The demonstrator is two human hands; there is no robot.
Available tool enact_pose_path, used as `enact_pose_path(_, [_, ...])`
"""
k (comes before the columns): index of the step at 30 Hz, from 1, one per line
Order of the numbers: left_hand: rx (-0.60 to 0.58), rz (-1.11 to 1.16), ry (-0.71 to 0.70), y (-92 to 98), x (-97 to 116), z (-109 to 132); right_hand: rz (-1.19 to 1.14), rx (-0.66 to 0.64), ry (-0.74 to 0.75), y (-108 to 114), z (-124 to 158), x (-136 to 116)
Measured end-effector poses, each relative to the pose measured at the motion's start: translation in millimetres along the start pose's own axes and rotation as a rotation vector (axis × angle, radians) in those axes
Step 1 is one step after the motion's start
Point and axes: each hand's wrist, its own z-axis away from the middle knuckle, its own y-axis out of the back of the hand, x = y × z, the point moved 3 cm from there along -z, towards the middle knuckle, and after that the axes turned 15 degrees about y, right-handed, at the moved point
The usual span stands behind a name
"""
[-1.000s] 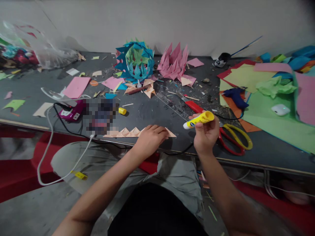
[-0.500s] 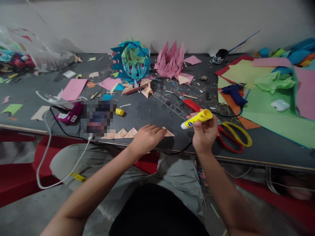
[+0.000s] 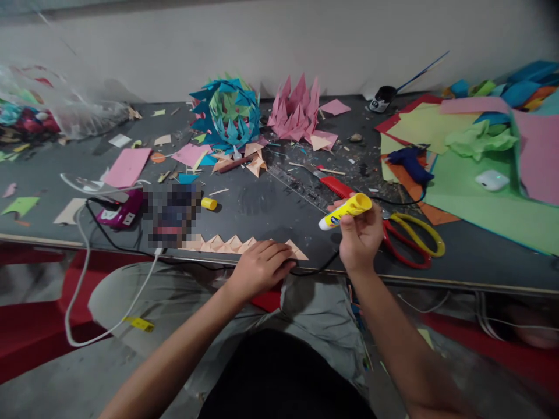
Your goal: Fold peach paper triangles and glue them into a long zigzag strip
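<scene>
My left hand (image 3: 262, 266) rests at the table's front edge with its fingers bent together over a peach strip of folded paper triangles (image 3: 233, 244). It covers part of the strip, and one triangle shows beyond its fingertips. My right hand (image 3: 361, 237) is closed around a yellow glue stick (image 3: 346, 212), tilted with its white end pointing down to the left, above the table and apart from the strip. A yellow cap (image 3: 209, 203) lies on the table behind the strip. Scissors with red and yellow handles (image 3: 413, 241) lie beside my right hand.
Blue-green (image 3: 236, 113) and pink (image 3: 297, 110) spiky paper rings stand at the back. A blurred phone (image 3: 174, 215) and purple power adapter (image 3: 120, 209) with cables lie left. A red cutter (image 3: 336, 187), clear ruler (image 3: 297, 186), dark blue glue gun (image 3: 410, 163) and paper sheets (image 3: 467, 203) lie right.
My left hand has shifted slightly toward the table's front edge, so more of the strip's points show. My right hand still holds the glue stick in the air. The view has tilted slightly.
</scene>
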Motion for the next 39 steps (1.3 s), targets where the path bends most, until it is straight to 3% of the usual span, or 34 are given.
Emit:
enact_pose_path(8, [-0.053, 0.019, -0.102, 5.9, 1.6, 13.0, -0.016, -0.041, -0.028, -0.1, 3.2, 0.6])
enact_pose_path(12, [-0.062, 0.048, 0.082, 11.7, -1.3, -3.4, -0.102, -0.038, -0.02, 0.2, 4.7, -0.4])
enact_pose_path(15, [-0.196, 0.03, 0.241, 10.1, -5.6, -25.2, -0.188, -0.125, -0.028, -2.2, 7.8, -1.1])
enact_pose_path(19, [-0.347, -0.034, 0.323, 8.1, -10.3, -49.7, -0.225, -0.314, -0.043, -6.8, 12.7, 0.9])
enact_pose_path(23, [-0.469, 0.008, 0.446, 5.3, -16.3, -59.9, -0.204, -0.369, -0.055, -9.9, 12.3, 4.2])
enact_pose_path(39, [-0.523, 0.195, 0.504, 1.4, -25.4, -65.0, 0.027, -0.686, 0.02, -20.4, 12.3, 13.5])
